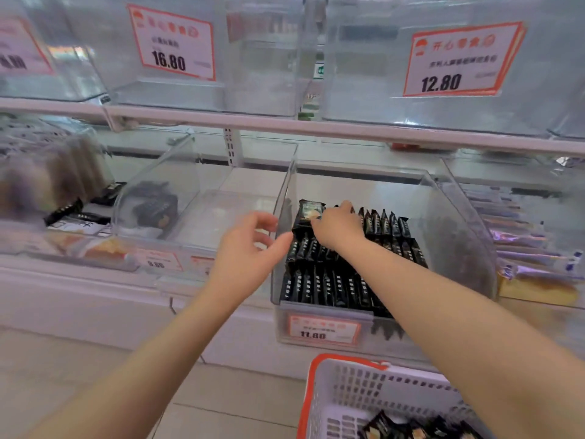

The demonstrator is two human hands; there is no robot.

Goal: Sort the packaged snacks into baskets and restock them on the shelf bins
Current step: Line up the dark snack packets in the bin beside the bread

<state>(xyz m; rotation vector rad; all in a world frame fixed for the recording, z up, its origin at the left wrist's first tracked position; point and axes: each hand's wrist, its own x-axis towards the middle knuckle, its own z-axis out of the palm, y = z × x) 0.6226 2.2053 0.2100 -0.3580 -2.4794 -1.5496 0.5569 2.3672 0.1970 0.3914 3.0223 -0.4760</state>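
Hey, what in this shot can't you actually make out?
Head view only:
- Brown packets in the far-left clear bin: motion blur hides their labels.
- White plastic basket with red rim: cut off by the bottom edge, so its contents are mostly unseen.
- Right hand covers part of the black snack packets; its fingers' grip is hidden.
- Small print on the orange-bordered 12.80 price tag: too blurred.

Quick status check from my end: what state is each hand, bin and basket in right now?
Right hand: inside the middle bin, fingers on an upright dark packet.
Left hand: loosely curled beside the bin's left wall, holding nothing.
Middle bin: partly filled with rows of black packets.
Left bin: nearly bare, a few dark packets.
Upper bins: look unstocked.
Basket: some packets in it.
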